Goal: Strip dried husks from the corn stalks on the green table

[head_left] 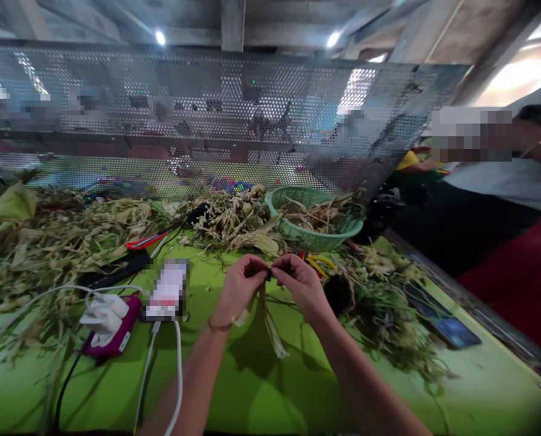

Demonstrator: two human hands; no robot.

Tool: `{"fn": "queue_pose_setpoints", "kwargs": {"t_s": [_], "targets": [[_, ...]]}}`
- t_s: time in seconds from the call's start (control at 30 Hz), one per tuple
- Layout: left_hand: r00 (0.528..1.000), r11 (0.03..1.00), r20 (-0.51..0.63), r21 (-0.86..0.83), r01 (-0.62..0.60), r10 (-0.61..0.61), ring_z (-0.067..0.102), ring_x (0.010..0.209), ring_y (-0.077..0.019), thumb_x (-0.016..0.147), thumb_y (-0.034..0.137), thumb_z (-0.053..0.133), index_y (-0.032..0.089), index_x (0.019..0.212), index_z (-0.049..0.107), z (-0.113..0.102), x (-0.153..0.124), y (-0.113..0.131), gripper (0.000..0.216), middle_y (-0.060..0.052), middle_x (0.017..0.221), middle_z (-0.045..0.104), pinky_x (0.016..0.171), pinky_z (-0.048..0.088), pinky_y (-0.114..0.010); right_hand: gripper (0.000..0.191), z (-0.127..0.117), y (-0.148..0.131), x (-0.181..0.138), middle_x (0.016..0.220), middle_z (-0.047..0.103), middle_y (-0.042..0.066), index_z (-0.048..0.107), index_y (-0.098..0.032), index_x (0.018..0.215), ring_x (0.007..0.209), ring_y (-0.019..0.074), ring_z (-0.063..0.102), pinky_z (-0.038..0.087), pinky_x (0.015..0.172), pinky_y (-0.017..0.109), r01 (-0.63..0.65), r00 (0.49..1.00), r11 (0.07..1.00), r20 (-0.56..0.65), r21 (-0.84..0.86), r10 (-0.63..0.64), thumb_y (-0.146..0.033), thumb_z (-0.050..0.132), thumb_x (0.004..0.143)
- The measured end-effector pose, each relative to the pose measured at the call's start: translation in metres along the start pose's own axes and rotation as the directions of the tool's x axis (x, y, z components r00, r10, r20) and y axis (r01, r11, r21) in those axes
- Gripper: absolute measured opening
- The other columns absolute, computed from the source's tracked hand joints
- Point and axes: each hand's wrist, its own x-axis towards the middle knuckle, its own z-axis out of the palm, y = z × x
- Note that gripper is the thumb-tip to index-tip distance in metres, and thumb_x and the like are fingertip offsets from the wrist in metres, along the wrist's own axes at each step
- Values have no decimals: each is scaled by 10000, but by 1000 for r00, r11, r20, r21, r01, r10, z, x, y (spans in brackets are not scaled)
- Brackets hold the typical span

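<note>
My left hand point(242, 289) and my right hand point(299, 287) meet over the middle of the green table. Both are closed in a pinch on a small dark piece point(268, 274), too small to name for certain. Below the fingers hangs a pale strip of dried husk point(273, 330), its lower end free above the table. Which hand holds the strip I cannot tell. Beside my right hand lie yellow-handled pliers point(321, 264) and a round black thing point(338, 293). A phone point(166, 290) is propped up left of my left hand.
Dried husks point(71, 233) cover the table's left side and back. A green basket point(307, 239) holds more. At left are a red cutter point(147, 240), a purple power strip point(116, 336) and white cables. Green stalks point(397, 327) and another phone point(449, 318) lie right. A person stands far right.
</note>
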Motion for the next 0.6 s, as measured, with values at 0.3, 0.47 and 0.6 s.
{"fn": "queue_pose_setpoints", "kwargs": {"t_s": [0.3, 0.47, 0.6], "targets": [[997, 998, -75, -59, 5, -9, 541, 620, -101, 629, 184, 695, 150, 744, 581, -3, 5, -3, 165, 20, 667, 600, 593, 427, -218, 51, -1, -6, -5, 789, 582, 24, 613, -186, 787, 723, 157, 552, 455, 678, 276, 245, 970, 899, 84, -363, -230, -232, 634, 780], [997, 999, -71, -47, 6, -9, 552, 634, -103, 628, 187, 701, 149, 751, 588, -5, 6, -6, 171, 16, 677, 609, 608, 438, -223, 51, 2, -5, -5, 811, 572, 35, 607, -193, 773, 733, 165, 564, 466, 676, 280, 345, 934, 801, 98, -489, -343, -145, 593, 784], [997, 999, -65, -34, 28, -30, 566, 638, -110, 634, 191, 700, 150, 765, 605, -4, 7, -7, 167, 5, 691, 621, 627, 460, -239, 49, 3, -5, -5, 795, 574, 31, 591, -198, 779, 734, 167, 560, 459, 672, 277, 351, 928, 787, 75, -507, -366, -164, 579, 813]]}}
